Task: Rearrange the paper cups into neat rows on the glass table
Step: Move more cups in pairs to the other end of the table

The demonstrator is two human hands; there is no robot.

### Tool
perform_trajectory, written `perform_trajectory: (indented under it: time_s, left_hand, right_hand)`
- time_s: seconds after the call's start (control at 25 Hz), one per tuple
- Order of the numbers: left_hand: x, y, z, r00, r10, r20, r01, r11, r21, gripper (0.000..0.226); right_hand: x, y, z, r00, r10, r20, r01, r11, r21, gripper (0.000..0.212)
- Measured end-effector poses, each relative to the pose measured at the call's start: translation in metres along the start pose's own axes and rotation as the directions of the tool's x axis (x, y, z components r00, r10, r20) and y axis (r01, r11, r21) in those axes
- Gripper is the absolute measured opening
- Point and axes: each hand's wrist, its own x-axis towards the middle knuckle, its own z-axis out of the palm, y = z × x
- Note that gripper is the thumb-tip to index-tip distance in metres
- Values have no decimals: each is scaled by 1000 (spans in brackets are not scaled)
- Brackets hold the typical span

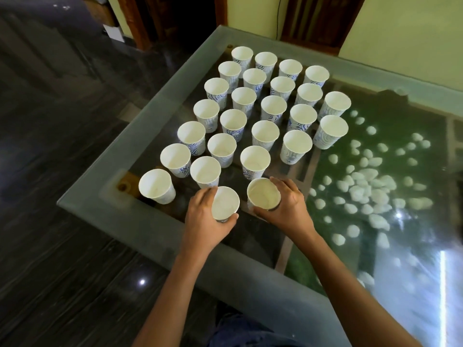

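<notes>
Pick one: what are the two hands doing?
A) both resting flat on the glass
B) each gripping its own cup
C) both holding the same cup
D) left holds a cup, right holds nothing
B: the left hand curls round the left cup, while the right hand curls round the right cup.

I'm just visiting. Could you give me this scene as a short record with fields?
surface: glass table, white pebbles under the glass
standing cups: upright, empty, in diagonal rows
left hand: grips the left cup at a row's near end
right hand: grips the right cup beside it
held cups lifted or resting: cannot tell
</notes>
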Motion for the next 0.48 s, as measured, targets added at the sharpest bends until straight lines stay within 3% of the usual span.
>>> perform_trajectory:
  time_s: [0.48]
  left_hand:
    - [-48, 177, 120, 937, 272, 221, -259, 962, -85, 70]
  right_hand:
    - [-96, 131, -156, 951, 234, -203, -232, 972, 32, 81]
